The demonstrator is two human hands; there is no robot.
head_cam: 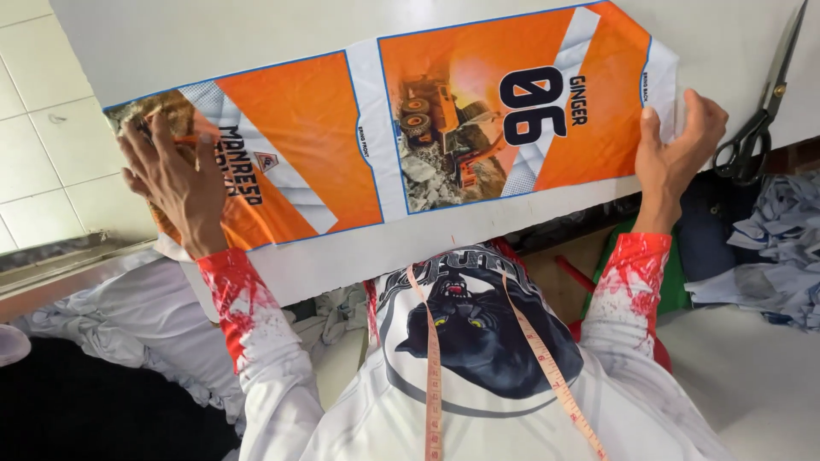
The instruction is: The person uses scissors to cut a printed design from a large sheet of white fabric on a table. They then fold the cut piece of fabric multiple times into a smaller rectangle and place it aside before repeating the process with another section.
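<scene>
A long strip of orange and white printed fabric point(342, 128) lies flat across a white table point(256, 34). It carries two panels outlined in blue, one with a picture of a digging machine. My left hand point(175, 183) presses flat on the strip's left end, fingers spread. At the right end, my right hand point(675, 149) pinches the fabric's edge with the thumb on top. A tape measure point(431, 358) hangs round my neck over my white printed shirt with red-spattered sleeves.
Black-handled scissors point(756, 119) lie on the table at the far right. Piles of pale fabric scraps point(769, 248) sit below the table on the right, and white cloth point(128, 333) is heaped at lower left. A tiled floor point(43, 154) shows at left.
</scene>
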